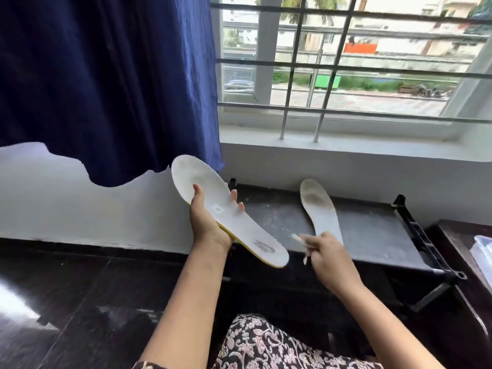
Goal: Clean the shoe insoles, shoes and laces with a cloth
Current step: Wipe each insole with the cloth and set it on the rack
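Note:
My left hand (210, 222) grips a white insole (202, 182) with a yellow underside around its middle, toe end pointing up and away, heel with a grey logo toward my right hand. My right hand (328, 255) is closed on a small whitish cloth (298, 238), held just right of the insole's heel and apart from it. A second, dirtier white insole (318, 206) lies flat on the dark low table (372, 230), its heel end hidden behind my right hand. No shoes or laces are in view.
A blue curtain (106, 81) hangs at upper left. A barred window (346, 62) and white sill sit behind the table. A black rack frame (423, 235) edges the table's right side, with a clear plastic box (483, 251) at far right. Dark floor lies below.

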A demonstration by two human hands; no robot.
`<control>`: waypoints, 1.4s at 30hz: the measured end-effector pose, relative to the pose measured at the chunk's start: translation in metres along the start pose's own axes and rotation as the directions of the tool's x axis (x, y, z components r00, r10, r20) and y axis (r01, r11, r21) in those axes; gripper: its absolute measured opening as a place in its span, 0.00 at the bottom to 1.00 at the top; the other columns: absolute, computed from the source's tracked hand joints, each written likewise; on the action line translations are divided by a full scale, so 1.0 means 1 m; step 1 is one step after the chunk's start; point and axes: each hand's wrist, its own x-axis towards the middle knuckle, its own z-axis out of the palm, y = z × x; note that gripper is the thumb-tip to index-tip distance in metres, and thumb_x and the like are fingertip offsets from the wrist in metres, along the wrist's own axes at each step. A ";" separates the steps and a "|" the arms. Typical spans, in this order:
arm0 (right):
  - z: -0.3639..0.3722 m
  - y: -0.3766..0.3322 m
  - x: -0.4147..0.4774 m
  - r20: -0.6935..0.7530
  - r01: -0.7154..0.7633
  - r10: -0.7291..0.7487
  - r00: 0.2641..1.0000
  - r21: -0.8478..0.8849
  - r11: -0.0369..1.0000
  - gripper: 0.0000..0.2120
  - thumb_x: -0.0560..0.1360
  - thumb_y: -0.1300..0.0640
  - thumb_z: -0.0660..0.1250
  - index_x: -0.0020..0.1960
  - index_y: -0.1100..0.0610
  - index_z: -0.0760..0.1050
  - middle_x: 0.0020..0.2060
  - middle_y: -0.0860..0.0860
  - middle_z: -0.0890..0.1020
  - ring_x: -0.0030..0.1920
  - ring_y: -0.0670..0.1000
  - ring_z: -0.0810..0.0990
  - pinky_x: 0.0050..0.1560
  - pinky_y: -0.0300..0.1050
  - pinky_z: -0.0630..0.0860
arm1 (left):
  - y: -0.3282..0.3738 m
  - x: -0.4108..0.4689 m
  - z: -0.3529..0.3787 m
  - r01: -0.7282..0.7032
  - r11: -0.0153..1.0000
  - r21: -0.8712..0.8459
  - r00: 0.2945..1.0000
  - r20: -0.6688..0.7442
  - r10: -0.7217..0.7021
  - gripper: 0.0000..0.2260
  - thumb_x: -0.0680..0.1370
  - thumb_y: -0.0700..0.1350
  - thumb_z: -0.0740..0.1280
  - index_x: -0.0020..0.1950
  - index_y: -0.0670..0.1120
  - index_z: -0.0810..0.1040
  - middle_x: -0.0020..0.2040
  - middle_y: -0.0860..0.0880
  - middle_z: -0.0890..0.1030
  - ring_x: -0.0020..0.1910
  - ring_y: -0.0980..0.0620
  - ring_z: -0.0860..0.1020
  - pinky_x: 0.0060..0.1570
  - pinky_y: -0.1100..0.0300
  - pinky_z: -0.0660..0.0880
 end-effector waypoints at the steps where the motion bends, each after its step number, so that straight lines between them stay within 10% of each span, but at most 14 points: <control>1: -0.005 -0.008 0.000 -0.078 0.024 -0.014 0.997 0.131 0.991 0.19 0.77 0.63 0.57 0.62 0.47 0.77 0.42 0.47 0.72 0.51 0.51 0.75 0.49 0.42 0.68 | -0.002 0.001 0.000 -0.001 1.000 0.000 1.000 0.002 0.001 0.24 0.76 0.60 0.60 0.60 0.43 0.76 0.49 0.44 0.78 0.43 0.46 0.78 0.34 0.58 0.72; 5: -0.020 -0.048 -0.007 0.058 -0.009 -0.038 0.998 0.649 0.761 0.15 0.78 0.61 0.60 0.49 0.44 0.81 0.38 0.46 0.83 0.42 0.41 0.80 0.46 0.40 0.72 | -0.016 -0.008 0.009 0.025 0.999 0.024 0.999 0.039 -0.026 0.22 0.76 0.61 0.60 0.53 0.42 0.78 0.45 0.44 0.80 0.44 0.45 0.78 0.37 0.55 0.72; 13: 0.006 -0.070 0.001 0.012 -0.035 0.045 0.999 0.837 0.546 0.20 0.75 0.70 0.58 0.57 0.52 0.79 0.47 0.45 0.85 0.50 0.43 0.83 0.51 0.39 0.78 | -0.047 -0.038 0.014 0.188 0.977 0.096 0.967 0.154 -0.202 0.19 0.77 0.55 0.61 0.59 0.42 0.75 0.48 0.46 0.81 0.49 0.46 0.80 0.53 0.49 0.75; 19: 0.001 -0.071 0.004 -0.193 0.175 -0.084 0.977 0.521 0.836 0.16 0.76 0.55 0.63 0.61 0.44 0.77 0.49 0.47 0.80 0.52 0.45 0.79 0.57 0.44 0.75 | -0.049 -0.033 0.004 0.258 0.966 0.016 0.950 0.178 -0.256 0.17 0.80 0.50 0.56 0.58 0.42 0.76 0.49 0.44 0.81 0.47 0.47 0.80 0.49 0.51 0.76; 24: -0.016 -0.079 -0.005 -0.592 0.561 -0.335 0.733 0.248 0.789 0.16 0.75 0.64 0.65 0.59 0.50 0.79 0.45 0.48 0.79 0.47 0.49 0.77 0.51 0.39 0.73 | -0.051 -0.037 0.008 0.238 0.963 0.125 0.948 0.185 -0.258 0.17 0.82 0.50 0.53 0.59 0.42 0.76 0.47 0.43 0.83 0.49 0.47 0.81 0.48 0.52 0.76; 27: -0.012 -0.053 -0.010 -0.053 0.650 -0.660 0.750 -0.130 0.749 0.14 0.73 0.62 0.63 0.51 0.47 0.81 0.44 0.46 0.81 0.48 0.52 0.76 0.48 0.43 0.73 | -0.044 -0.032 0.006 0.202 0.970 0.136 0.966 0.135 -0.220 0.18 0.81 0.55 0.53 0.54 0.45 0.77 0.46 0.46 0.82 0.44 0.48 0.79 0.51 0.50 0.74; 30: -0.038 -0.008 -0.008 0.469 0.451 -0.204 0.859 -0.506 0.735 0.14 0.75 0.55 0.65 0.45 0.35 0.79 0.43 0.45 0.81 0.47 0.52 0.76 0.42 0.45 0.71 | -0.029 -0.022 -0.010 0.076 0.978 0.194 0.991 0.091 -0.095 0.17 0.81 0.56 0.54 0.60 0.50 0.76 0.52 0.50 0.80 0.41 0.51 0.75 0.47 0.51 0.69; 32: -0.057 0.001 -0.007 0.408 0.253 -0.059 0.911 -0.440 0.862 0.14 0.75 0.50 0.65 0.43 0.28 0.76 0.42 0.45 0.81 0.44 0.51 0.78 0.41 0.45 0.73 | -0.023 -0.018 -0.012 0.050 0.972 0.231 0.990 0.114 -0.078 0.18 0.81 0.57 0.53 0.67 0.52 0.71 0.55 0.50 0.79 0.38 0.54 0.71 0.46 0.54 0.67; 35: -0.067 -0.016 0.006 -0.023 0.314 -0.325 0.945 -0.207 0.927 0.13 0.76 0.56 0.65 0.54 0.39 0.80 0.47 0.42 0.82 0.52 0.48 0.78 0.48 0.45 0.75 | -0.030 -0.023 0.000 0.053 0.962 0.268 0.986 0.141 -0.094 0.20 0.80 0.57 0.55 0.70 0.52 0.68 0.57 0.49 0.78 0.37 0.55 0.68 0.42 0.59 0.65; 39: -0.055 -0.065 -0.004 -0.556 0.572 -0.432 0.710 0.097 0.815 0.16 0.75 0.64 0.64 0.59 0.50 0.79 0.48 0.46 0.81 0.48 0.49 0.77 0.50 0.41 0.73 | -0.048 -0.029 0.007 0.083 0.939 0.333 0.968 0.195 -0.155 0.19 0.79 0.59 0.57 0.66 0.51 0.71 0.58 0.47 0.76 0.44 0.52 0.70 0.54 0.56 0.68; 42: -0.016 -0.047 -0.023 0.064 0.515 -0.525 0.849 -0.324 0.794 0.14 0.74 0.63 0.58 0.52 0.51 0.78 0.48 0.48 0.79 0.52 0.55 0.76 0.42 0.46 0.71 | -0.040 -0.031 0.010 0.087 0.943 0.322 0.968 0.195 -0.156 0.17 0.79 0.58 0.57 0.60 0.49 0.74 0.49 0.47 0.74 0.40 0.52 0.72 0.49 0.57 0.71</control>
